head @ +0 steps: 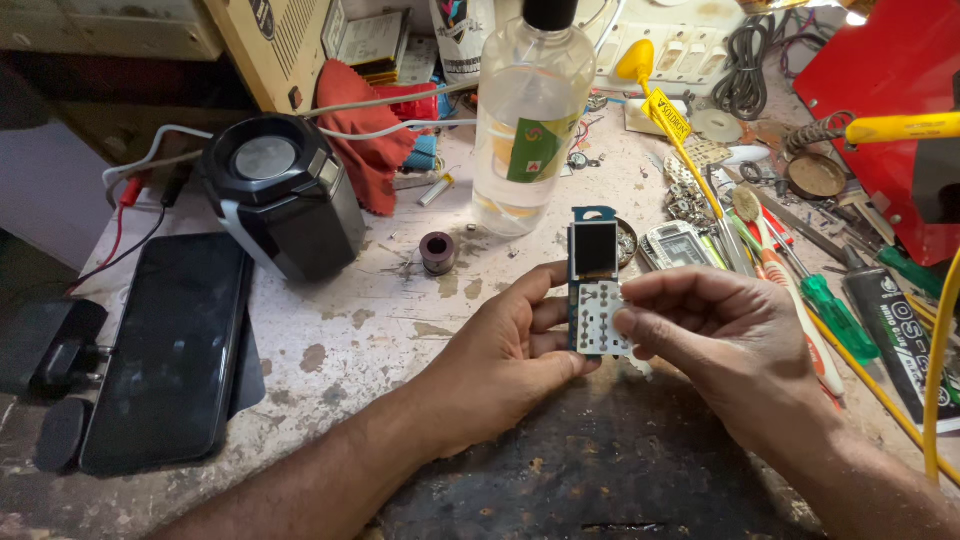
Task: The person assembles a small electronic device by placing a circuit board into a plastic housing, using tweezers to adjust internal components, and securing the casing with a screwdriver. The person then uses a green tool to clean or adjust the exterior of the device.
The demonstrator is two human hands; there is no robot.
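phone board (596, 293) | lower edge hidden by left hand (510, 350) | right hand (715, 335) fingertips cover keypad

A clear bottle (524, 120), black smartphone (165, 350) and green screwdrivers (838, 315) lie about.

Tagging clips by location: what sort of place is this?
Likely a phone repair bench: both hands hold a bare phone board with screen and keypad, screwdrivers lie at right, and a soldering iron stand sits on the worn worktop.

The circuit board's (597, 292) lower edge is hidden behind both thumbs, and the bottle (524, 120) above it is cut off at its cap.
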